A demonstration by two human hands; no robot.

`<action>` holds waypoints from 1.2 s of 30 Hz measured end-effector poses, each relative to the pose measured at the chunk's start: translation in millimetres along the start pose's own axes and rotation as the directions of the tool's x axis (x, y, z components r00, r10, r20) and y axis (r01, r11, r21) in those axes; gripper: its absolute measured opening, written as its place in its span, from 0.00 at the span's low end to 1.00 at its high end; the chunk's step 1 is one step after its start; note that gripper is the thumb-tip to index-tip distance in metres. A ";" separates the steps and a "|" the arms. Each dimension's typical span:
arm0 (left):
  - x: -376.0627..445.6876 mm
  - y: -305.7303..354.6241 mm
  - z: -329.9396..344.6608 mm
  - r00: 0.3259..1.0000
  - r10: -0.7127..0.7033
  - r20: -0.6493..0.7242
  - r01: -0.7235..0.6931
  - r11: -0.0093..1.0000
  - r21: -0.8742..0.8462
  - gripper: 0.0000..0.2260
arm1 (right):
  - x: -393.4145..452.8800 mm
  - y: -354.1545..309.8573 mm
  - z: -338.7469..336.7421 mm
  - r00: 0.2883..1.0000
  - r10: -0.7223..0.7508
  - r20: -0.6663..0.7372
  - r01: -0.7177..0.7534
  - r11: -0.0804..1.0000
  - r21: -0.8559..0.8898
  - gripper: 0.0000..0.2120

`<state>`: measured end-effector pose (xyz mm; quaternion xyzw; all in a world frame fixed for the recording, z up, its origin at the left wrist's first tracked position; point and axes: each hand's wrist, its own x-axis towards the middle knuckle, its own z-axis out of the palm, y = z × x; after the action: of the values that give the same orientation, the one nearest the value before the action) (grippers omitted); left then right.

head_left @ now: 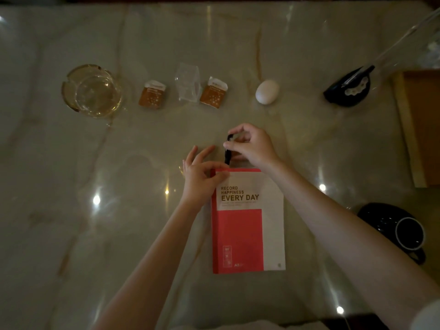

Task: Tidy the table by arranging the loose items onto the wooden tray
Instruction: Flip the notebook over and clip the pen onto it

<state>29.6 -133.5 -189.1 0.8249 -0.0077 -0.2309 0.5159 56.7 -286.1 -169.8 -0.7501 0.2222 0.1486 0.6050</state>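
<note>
Wooden tray (415,129): at the 3 o'clock edge of the marble counter (71,186), only its left rim and part of its floor in view, nothing visibly resting on that part. Red-and-white notebook (247,225): flat on the counter at 6 o'clock, cover up, printed "RECORD HAPPINESS EVERY DAY". Small black object (228,148): pinched upright between thumb and fingers of the right hand (252,146), just past the notebook's far edge; what it is cannot be told. Left hand (202,175): thumb and forefinger closed on the notebook's far left corner, other fingers spread. Row across the far counter, from 10 o'clock to 2 o'clock: glass ashtray (92,90); orange sachet (153,94); clear plastic wrapper (188,83); second orange sachet (213,92); white egg (267,92); black pouch (347,88) holding a clear tube. The sachets flank the wrapper, each just beside it; the egg lies apart from them. Dark mug (410,233): at 4 o'clock, beside a black saucer (381,217), well apart from the tray.
</note>
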 end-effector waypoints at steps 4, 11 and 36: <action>-0.4 0.1 1.1 1.000 0.002 -0.014 -0.002 1.000 -0.018 0.11 | 0.0 3.1 1.1 0.996 0.038 0.082 -0.031 0.996 -0.082 0.04; 0.4 -1.5 2.0 0.999 0.007 -0.032 -0.008 0.999 -0.035 0.13 | -1.0 2.3 0.7 0.989 0.001 0.149 0.032 0.975 -0.219 0.09; 0.6 -2.6 3.1 0.998 0.012 -0.063 -0.012 1.000 0.008 0.06 | -5.1 3.5 -2.6 0.968 -0.031 0.248 0.113 0.939 -0.326 0.07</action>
<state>28.4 -135.1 -192.7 0.8336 0.0028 -0.2014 0.5143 50.4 -288.4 -169.7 -0.8268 0.0910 0.2515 0.4949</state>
